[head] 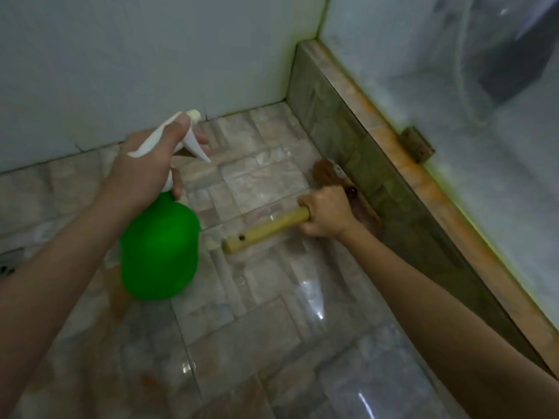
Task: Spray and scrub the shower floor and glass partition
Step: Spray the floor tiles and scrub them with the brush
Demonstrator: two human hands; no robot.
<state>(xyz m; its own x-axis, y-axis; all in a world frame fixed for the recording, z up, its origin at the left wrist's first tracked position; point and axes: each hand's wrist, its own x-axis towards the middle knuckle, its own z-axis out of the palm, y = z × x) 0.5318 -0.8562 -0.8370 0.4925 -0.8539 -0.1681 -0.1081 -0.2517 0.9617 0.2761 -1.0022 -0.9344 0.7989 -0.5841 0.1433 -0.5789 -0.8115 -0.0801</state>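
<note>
The left hand is wrapped around the white trigger head of a green spray bottle, index finger resting along the top, nozzle aimed at the far wall; the bottle hangs above the shower floor, forearm reaching in from the near left. The right hand is clenched on the pale wooden handle of a scrub brush, its brown bristle head pressed where the floor meets the tiled curb on the right. The arm stretches in from the near right. Above the curb stands the cloudy glass partition, a rusty hinge at its base.
</note>
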